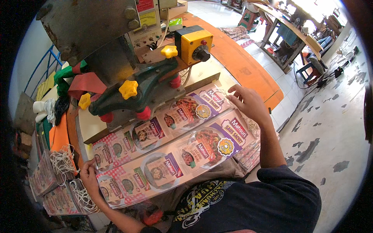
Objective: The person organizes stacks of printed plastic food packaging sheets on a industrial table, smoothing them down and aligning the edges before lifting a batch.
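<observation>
A wide, glossy plastic sheet printed with food pictures and purple, pink-checked panels stretches between my hands. Its far panel runs along the metal bar of a press, and the near panel reaches over my lap. At the sheet's left end, my left hand grips the edge with bent fingers. My right hand is at the far right corner, its fingers curved and apart, fingertips at the sheet's edge. Right above the far panel sits the press's dark green clamp arm with yellow star knobs and red feet.
A yellow and black control box with a dial stands on the orange table. More printed sheets are stacked beside my lap. Bundled sheets with white cords lie at the left. Another workbench stands at the far right.
</observation>
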Motion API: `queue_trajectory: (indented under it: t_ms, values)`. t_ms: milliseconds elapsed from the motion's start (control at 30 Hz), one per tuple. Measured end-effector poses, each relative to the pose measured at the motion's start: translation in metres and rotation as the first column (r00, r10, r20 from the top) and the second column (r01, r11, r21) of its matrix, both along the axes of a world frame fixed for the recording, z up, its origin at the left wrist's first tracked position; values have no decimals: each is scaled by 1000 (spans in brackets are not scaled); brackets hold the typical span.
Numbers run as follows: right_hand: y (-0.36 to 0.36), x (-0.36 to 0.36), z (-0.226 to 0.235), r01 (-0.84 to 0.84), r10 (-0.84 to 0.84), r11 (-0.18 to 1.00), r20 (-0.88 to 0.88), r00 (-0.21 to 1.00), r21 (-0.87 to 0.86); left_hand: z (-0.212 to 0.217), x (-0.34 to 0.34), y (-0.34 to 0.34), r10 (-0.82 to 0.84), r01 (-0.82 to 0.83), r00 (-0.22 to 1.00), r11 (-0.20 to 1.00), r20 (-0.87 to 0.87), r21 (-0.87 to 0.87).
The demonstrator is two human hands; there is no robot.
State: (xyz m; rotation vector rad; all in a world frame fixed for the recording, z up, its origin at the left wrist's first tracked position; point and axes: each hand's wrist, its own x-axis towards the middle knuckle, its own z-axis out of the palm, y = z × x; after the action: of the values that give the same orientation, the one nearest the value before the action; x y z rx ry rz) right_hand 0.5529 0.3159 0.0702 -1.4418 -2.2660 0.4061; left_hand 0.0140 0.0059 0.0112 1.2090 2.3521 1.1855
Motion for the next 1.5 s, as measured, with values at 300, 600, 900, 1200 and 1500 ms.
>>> queue_trajectory:
  t_ms: [300, 600, 900, 1200, 1500]
  values:
    - [23, -2, -36, -66, -55, 956, -397, 916, -285, -4, -7, -3, 9, -9, 1000, 1000, -26, -10]
    - [26, 2, -46, -49, -86, 963, -477, 875, -265, 1, 1, 0, 3, -3, 1000, 1000, -25, -16]
    - [28, -3, -53, -66, -74, 964, -497, 865, -258, 3, -2, -7, 48, -52, 994, 998, -100, -32]
    - [26, -3, -56, -93, -63, 961, -537, 842, -259, 14, 12, 1, 22, -22, 1000, 999, -7, -26]
    - [28, -5, -57, -92, -62, 966, -561, 826, -243, 14, 14, 4, 34, -34, 999, 999, 20, -9]
